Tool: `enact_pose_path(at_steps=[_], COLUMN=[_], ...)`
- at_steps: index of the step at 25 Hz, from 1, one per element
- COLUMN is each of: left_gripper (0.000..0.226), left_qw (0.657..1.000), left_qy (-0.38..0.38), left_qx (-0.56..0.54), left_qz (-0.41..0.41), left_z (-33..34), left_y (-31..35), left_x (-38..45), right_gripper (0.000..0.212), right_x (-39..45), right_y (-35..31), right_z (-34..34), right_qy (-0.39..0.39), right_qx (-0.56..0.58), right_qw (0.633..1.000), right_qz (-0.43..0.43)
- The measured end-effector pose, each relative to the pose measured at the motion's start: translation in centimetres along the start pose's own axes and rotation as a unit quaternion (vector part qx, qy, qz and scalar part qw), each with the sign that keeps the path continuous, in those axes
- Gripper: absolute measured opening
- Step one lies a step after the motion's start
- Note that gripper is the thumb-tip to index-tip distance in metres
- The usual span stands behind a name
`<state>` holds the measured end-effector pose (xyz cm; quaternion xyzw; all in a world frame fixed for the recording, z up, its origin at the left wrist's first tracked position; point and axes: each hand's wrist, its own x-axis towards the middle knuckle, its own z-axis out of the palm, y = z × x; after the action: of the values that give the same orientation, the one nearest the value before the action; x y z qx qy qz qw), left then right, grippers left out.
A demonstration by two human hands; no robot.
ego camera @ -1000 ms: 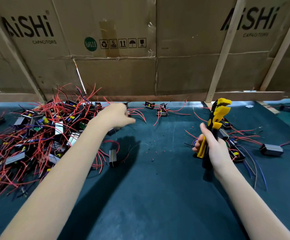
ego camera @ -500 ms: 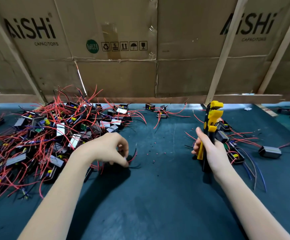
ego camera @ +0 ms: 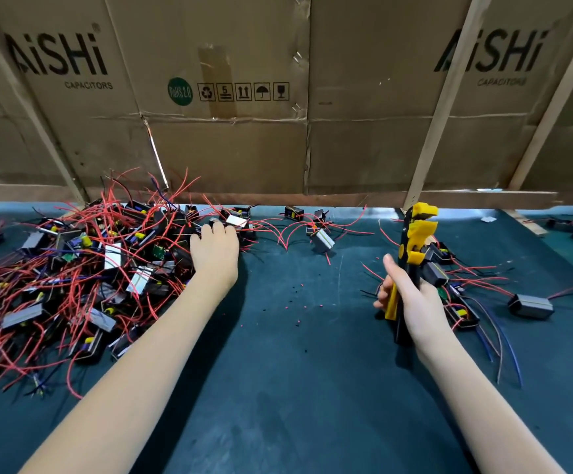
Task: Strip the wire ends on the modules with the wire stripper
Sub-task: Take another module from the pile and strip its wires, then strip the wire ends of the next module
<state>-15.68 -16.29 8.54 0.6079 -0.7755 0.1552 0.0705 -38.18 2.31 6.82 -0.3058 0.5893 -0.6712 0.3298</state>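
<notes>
- Since half a second ago, the person's left hand (ego camera: pixel 215 246) has gone from the mat's near middle back up to the right edge of the heap; whether it let go of a module there I cannot tell.
- Left of frame: a big tangled heap of small black modules with red and blue wires (ego camera: pixel 73 268) covers the dark green mat (ego camera: pixel 295 371). These look unstripped, so most of the work seems left.
- Left hand: fingers reach into the heap and are hidden from view; I cannot tell if they grip anything.
- Centre: red and black insulation crumbs (ego camera: pixel 298 304) dot the mat, a sign that some ends are stripped. A few loose modules (ego camera: pixel 321 237) lie at upper centre.
- Right hand (ego camera: pixel 411 299): fingers curled tight round the yellow-and-black wire stripper (ego camera: pixel 415 241), held upright, no wire in it.
- Right of frame: a smaller group of modules with wires (ego camera: pixel 531 305), likely finished ones.
</notes>
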Motion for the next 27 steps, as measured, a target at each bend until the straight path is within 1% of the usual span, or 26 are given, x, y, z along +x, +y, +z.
enact_pose_path(at_steps=[1,3,4,6,7,8,9,10,11,12,13,14,15,17,18,19,20,22,23,24,25,27], left_gripper=[0.049,0.038,0.034,0.031,0.029,0.026,0.023,0.019,0.015,0.012,0.013,0.017,0.019,0.017,0.016,0.015,0.015,0.02,0.025,0.03,0.031,0.022], left_qw=[1.0,0.998,0.998,0.998,0.997,0.992,0.977,0.949,0.907,0.856,0.818,0.806,0.812,0.836,0.846,0.856,0.871,0.905,0.915,0.92,0.917,0.902], left_qy=[0.009,0.016,0.002,-0.039,-0.042,-0.032,-0.006,0.021,0.044,0.071,0.109,0.152,0.198,0.265,0.269,0.25,0.208,0.09,0.039,0.009,0.007,0.032], left_qx=[-0.017,-0.051,-0.051,-0.037,-0.062,-0.119,-0.211,-0.314,-0.418,-0.512,-0.564,-0.572,-0.546,-0.444,-0.38,-0.321,-0.272,-0.216,-0.201,-0.2,-0.221,-0.276], left_qz=[-0.012,-0.041,-0.045,-0.027,-0.017,-0.015,-0.02,-0.029,-0.036,-0.034,-0.019,0.007,0.05,0.186,0.261,0.319,0.352,0.356,0.347,0.338,0.333,0.329], left_z=[0.2,0.2,0.2,0.1,-0.3,-0.9,-1.6,-2.5,-3.6,-5.0,-6.3,-7.5,-8.4,-9.5,-9.3,-8.6,-7.5,-5.2,-4.2,-3.5,-3.0,-2.8], left_y=[0.1,0.2,0.0,-0.7,-1.2,-1.7,-2.1,-2.6,-3.0,-3.5,-3.9,-4.2,-4.3,-3.7,-2.9,-2.0,-1.1,0.0,0.3,0.4,0.3,0.4], left_x=[-0.1,-0.2,-0.2,-0.2,-0.2,0.0,0.1,0.0,-0.3,-0.5,-0.9,-1.4,-2.0,-3.8,-4.9,-6.0,-6.9,-8.2,-8.6,-8.9,-9.3,-9.8], right_gripper=[0.034,0.035,0.036,0.036,0.035,0.035,0.035,0.035,0.035,0.035,0.035,0.036,0.038,0.041,0.043,0.043,0.044,0.045,0.044,0.041,0.038,0.038], right_x=[0.0,-0.2,-0.2,-0.4,-0.4,-0.4,-0.4,-0.4,-0.4,-0.4,-0.5,-0.5,-0.4,-0.4,-0.4,-0.5,-0.5,-0.6,-0.6,-0.6,-0.5,-0.5], right_y=[-0.1,-0.2,-0.2,-0.3,-0.4,-0.4,-0.5,-0.5,-0.5,-0.5,-0.5,-0.5,-0.4,-0.4,-0.4,-0.4,-0.4,-0.4,-0.3,-0.3,-0.3,-0.3], right_z=[0.0,0.1,0.1,0.1,0.1,0.1,0.1,0.1,0.1,0.1,0.1,0.1,0.1,0.1,0.1,0.0,0.0,0.0,0.0,0.0,0.0,0.0], right_qy=[-0.001,-0.005,-0.005,-0.002,-0.003,-0.004,-0.004,-0.005,-0.006,-0.008,-0.01,-0.01,-0.008,-0.006,-0.008,-0.011,-0.013,-0.017,-0.016,-0.015,-0.014,-0.013], right_qx=[-0.003,-0.006,-0.007,-0.006,-0.003,-0.003,-0.004,-0.006,-0.006,-0.005,-0.004,-0.004,-0.006,-0.012,-0.012,-0.012,-0.012,-0.01,-0.01,-0.01,-0.012,-0.022], right_qw=[1.0,1.0,1.0,1.0,1.0,1.0,1.0,1.0,1.0,1.0,1.0,1.0,1.0,1.0,1.0,1.0,1.0,1.0,1.0,1.0,1.0,1.0], right_qz=[-0.001,-0.002,-0.002,0.003,0.005,0.006,0.007,0.007,0.006,0.005,0.004,0.002,0.002,0.004,0.004,0.002,0.0,-0.003,-0.005,-0.006,-0.007,-0.008])
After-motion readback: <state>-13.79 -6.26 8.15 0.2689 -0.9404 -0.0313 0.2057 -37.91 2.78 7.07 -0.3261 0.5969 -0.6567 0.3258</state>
